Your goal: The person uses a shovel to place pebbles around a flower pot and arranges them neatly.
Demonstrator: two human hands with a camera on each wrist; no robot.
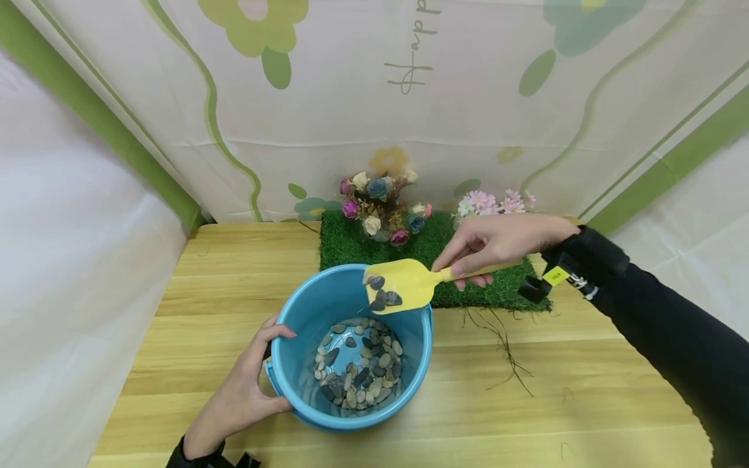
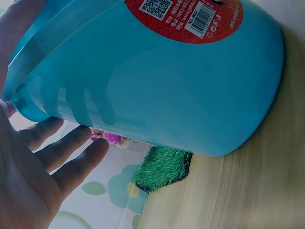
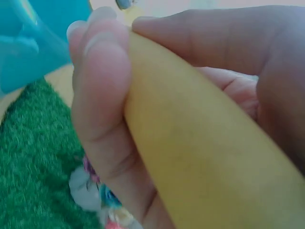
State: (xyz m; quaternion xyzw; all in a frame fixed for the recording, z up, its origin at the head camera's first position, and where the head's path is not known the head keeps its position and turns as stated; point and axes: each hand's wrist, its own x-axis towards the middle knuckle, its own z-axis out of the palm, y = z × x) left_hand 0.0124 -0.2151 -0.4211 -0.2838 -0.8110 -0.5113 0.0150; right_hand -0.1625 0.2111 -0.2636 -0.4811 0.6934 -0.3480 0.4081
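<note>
A blue bucket [image 1: 351,422] stands on the wooden table with many grey, dark and pale pebbles [image 1: 368,383] at its bottom. My left hand [image 1: 248,383] holds the bucket's left side, a fingertip over the rim and the thumb against the wall; the left wrist view shows other fingers [image 2: 78,164] extended beside the wall [image 2: 167,95]. My right hand [image 1: 491,244] grips the handle of a yellow toy shovel [image 1: 409,279], also seen close up as a yellow handle [image 3: 190,138]. Several dark pebbles [image 1: 383,299] lie on the blade, which reaches over the bucket's far right rim.
Behind the bucket lies a green artificial grass mat [image 1: 450,296]. A mixed flower arrangement [image 1: 380,201] and pink flowers [image 1: 491,201] stand there. Dark thin strands [image 1: 506,351] lie on the table [image 1: 562,403] to the right. A patterned curtain [image 1: 374,110] hangs behind.
</note>
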